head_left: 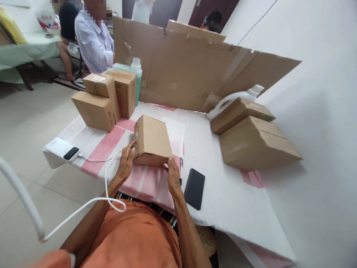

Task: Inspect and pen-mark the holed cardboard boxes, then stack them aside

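Note:
A closed cardboard box [154, 136] sits at the near part of the table, between my two hands. My left hand [126, 160] presses against its left side, fingers along the box wall. At the box's near right corner is my right hand [173, 175], thumb on the top edge and the other fingers partly hidden beneath. Whether the box rests fully on the table or is slightly raised, I cannot tell. A white sheet [176, 133] lies behind and to the right of the box. Close to my right hand lies a black phone [195, 189], with a pen [181, 163] beside it.
Several cardboard boxes [95, 108] and a bottle of green liquid [137, 80] stand back left. Two more boxes [251, 143] and a white jug [234, 100] stand right. A cardboard screen [178, 70] closes the back. A white power bank [61, 149] with a cable [97, 160] lies left.

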Demonstrator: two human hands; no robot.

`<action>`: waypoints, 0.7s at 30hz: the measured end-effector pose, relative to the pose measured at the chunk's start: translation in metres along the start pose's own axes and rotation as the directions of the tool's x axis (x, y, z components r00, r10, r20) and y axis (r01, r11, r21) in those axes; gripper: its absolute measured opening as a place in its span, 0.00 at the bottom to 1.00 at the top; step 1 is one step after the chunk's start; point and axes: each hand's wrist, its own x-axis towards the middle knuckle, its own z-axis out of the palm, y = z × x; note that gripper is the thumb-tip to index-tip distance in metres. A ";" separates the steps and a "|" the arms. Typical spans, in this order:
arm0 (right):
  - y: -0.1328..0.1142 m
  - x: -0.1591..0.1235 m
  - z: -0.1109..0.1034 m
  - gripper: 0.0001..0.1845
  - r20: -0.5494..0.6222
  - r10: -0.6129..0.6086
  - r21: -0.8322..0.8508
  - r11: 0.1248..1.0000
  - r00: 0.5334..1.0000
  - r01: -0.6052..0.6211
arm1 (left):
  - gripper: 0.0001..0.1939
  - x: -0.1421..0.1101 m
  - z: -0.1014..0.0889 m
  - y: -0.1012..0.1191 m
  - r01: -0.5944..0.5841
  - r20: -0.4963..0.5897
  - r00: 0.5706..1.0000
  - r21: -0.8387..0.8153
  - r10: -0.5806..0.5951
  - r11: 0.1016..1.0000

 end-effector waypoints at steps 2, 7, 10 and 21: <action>0.005 0.000 0.000 0.37 0.044 0.074 0.083 0.994 0.996 -0.077 | 0.32 -0.003 0.000 0.004 -0.034 -0.038 0.999 0.008 0.034 0.999; 0.020 0.004 -0.007 0.39 0.034 0.213 0.291 0.933 0.976 -0.214 | 0.30 -0.025 0.014 0.024 -0.223 0.010 0.975 0.067 0.222 0.973; 0.026 0.005 -0.012 0.38 -0.012 0.272 0.369 0.896 0.962 -0.249 | 0.31 -0.046 0.028 0.034 -0.371 0.146 0.923 0.102 0.355 0.923; -0.047 -0.047 -0.036 0.29 0.073 0.168 0.177 0.968 0.983 -0.179 | 0.34 -0.024 0.016 0.081 -0.540 0.125 0.842 0.199 0.525 0.818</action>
